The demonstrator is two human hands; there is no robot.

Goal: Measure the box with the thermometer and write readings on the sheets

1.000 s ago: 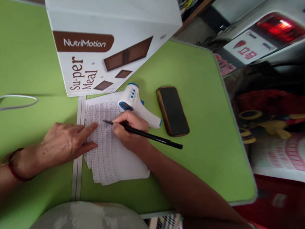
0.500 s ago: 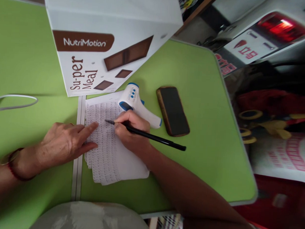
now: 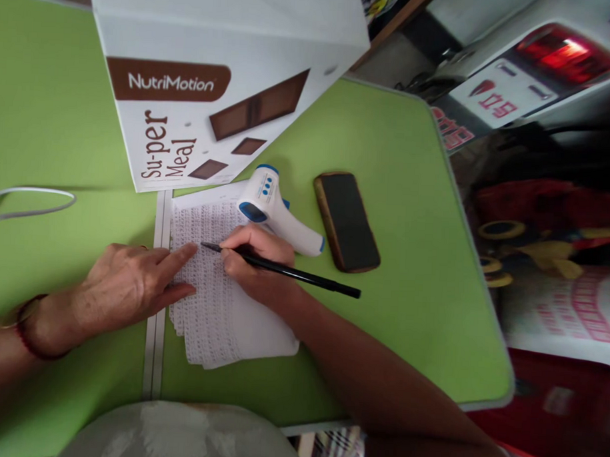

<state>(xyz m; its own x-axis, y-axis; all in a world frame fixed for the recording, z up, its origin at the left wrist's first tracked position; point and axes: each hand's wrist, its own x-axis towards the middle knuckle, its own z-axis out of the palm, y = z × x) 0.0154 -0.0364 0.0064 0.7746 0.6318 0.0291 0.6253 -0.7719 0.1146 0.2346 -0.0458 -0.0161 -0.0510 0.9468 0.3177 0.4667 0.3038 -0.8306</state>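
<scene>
Sheets of paper (image 3: 264, 330) covered in rows of small handwriting lie stacked a little unevenly on the green table (image 3: 422, 312). My right hand (image 3: 258, 260) grips a black pen (image 3: 303, 276), its tip over the written rows close to my left index finger. My left hand (image 3: 133, 282) lies palm down at the sheets' left edge, its fingers stretched and the index fingertip on the writing. A white and blue infrared thermometer (image 3: 280, 214) rests on the top of the paper, just beyond my right hand.
A large white NutriMotion box (image 3: 191, 44) stands at the back, bordering the paper. To the right lies a phone (image 3: 348, 220) in a brown case. A white cable (image 3: 36, 191) loops at the left. Past the table's right edge are tape rolls (image 3: 500, 228) and a red container (image 3: 554, 397).
My right hand has shifted slightly left with the pen, bringing its tip nearer my left index finger. My left hand, the paper and the thermometer stay in place.
</scene>
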